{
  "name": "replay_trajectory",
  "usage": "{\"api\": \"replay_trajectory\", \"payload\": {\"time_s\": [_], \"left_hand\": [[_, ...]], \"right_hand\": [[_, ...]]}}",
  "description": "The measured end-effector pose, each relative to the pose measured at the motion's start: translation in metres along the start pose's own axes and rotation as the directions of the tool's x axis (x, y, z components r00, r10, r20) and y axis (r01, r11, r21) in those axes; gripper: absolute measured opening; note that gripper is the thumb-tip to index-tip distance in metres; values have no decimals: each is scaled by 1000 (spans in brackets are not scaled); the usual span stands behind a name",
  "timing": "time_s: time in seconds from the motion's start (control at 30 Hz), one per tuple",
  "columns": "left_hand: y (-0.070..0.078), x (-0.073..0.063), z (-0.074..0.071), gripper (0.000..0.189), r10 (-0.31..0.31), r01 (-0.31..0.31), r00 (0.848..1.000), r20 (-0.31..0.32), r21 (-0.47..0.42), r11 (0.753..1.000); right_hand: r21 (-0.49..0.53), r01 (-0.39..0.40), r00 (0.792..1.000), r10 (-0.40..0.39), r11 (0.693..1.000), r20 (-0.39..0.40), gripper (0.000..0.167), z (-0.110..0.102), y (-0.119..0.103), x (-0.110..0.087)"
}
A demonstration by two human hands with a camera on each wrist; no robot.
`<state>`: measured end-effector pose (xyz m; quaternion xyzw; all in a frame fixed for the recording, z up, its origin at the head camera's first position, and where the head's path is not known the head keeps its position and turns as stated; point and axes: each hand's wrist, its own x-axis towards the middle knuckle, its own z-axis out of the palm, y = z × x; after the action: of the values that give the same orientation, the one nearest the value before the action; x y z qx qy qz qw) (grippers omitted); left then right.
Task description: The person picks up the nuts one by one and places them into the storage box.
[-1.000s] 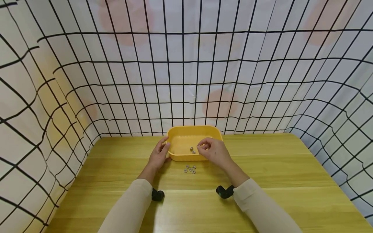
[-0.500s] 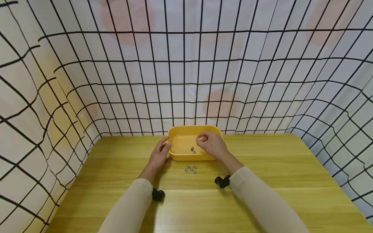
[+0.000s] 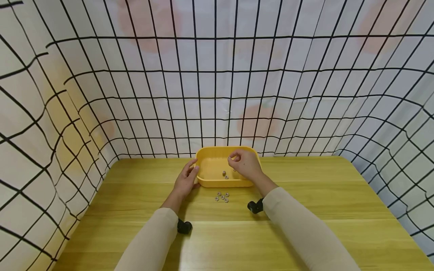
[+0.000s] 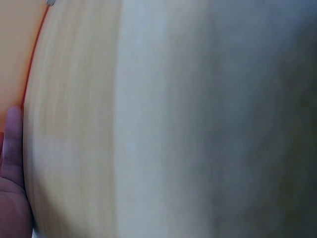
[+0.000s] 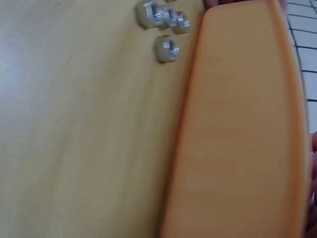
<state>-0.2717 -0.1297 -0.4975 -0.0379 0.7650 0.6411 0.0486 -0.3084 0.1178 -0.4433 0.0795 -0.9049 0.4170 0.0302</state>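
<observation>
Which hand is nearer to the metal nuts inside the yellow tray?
Right. The right hand is over the tray, close to the nuts; the left hand is at the tray's left edge, farther off.

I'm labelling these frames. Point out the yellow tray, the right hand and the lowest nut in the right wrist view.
Yellow tray [image 3: 223, 183]: head view, on its front wall.
Right hand [image 3: 247, 165]: head view, on its back.
Lowest nut [image 5: 163, 50]: right wrist view, on its metal body.
</observation>
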Motion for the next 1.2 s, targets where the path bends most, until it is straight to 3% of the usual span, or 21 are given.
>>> {"api": "replay_trajectory", "payload": {"time_s": [0.33, 0.53, 0.8, 1.2], "left_hand": [[-3, 4, 0, 47, 1, -1, 1000, 11, 2, 1000], [0, 3, 0, 45, -3, 3, 1000, -2, 14, 1000], [2, 0, 0, 47, -9, 9, 1000, -3, 20, 1000], [1, 1, 1, 48, -12, 12, 1000, -5, 19, 1000]], "right_hand": [[-29, -4, 1000, 3, 1000, -30, 18, 7, 11, 0], [-47, 23, 999, -22, 999, 27, 17, 9, 13, 0], [-40, -4, 998, 6, 999, 62, 17, 10, 13, 1], [-2, -28, 1000, 28, 1000, 7, 22, 10, 11, -1]]}}
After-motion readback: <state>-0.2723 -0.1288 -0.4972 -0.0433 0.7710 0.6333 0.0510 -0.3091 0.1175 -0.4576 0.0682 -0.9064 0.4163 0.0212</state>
